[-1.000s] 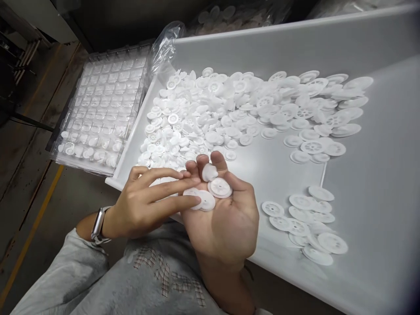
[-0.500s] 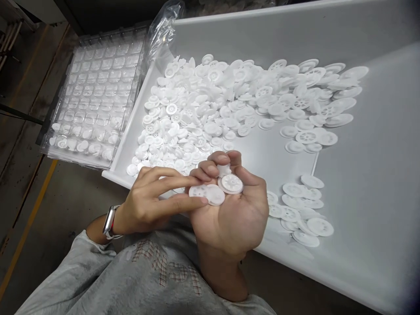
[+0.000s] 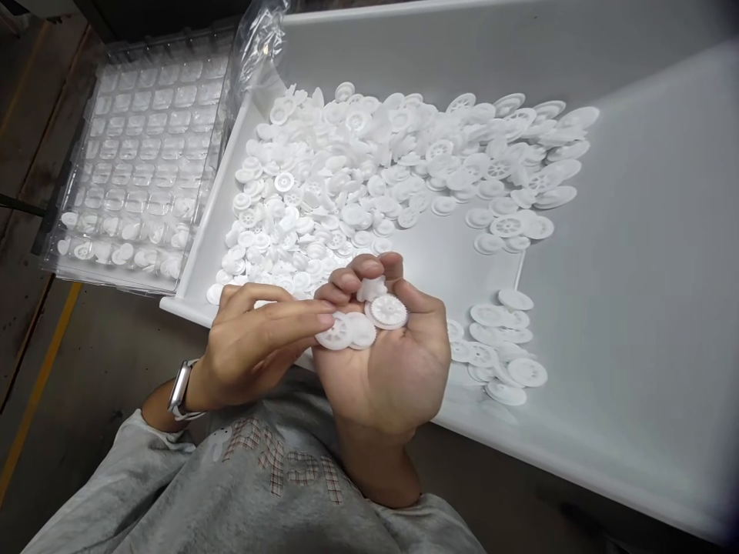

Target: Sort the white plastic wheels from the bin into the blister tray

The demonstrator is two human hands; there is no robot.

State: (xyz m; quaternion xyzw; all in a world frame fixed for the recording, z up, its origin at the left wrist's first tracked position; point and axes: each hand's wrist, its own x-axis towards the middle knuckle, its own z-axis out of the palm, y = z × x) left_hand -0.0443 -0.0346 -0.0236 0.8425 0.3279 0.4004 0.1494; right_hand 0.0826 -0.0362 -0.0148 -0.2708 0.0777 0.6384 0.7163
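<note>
My right hand (image 3: 386, 369) is palm up and cupped over the near edge of a white tray (image 3: 635, 254), holding several white plastic gears (image 3: 388, 311) on its curled fingers. My left hand (image 3: 259, 342), with a watch on the wrist, reaches across, its fingertips pinching one white gear (image 3: 335, 335) at the edge of the right palm. A large heap of white gears (image 3: 369, 177) fills the tray's far left part. A smaller group of flat gears (image 3: 499, 342) lies to the right of my right hand.
A clear plastic blister tray (image 3: 138, 161) with many square pockets lies left of the white tray, its near rows holding white parts. A crumpled clear bag (image 3: 254, 46) sits at the tray's far left corner. Grey floor with a yellow line (image 3: 35, 400) runs at left.
My right fingers have curled in more over the gears. My left fingertips have closed onto a gear at the palm's edge. The view has shifted, so everything sits further left and higher in frame.
</note>
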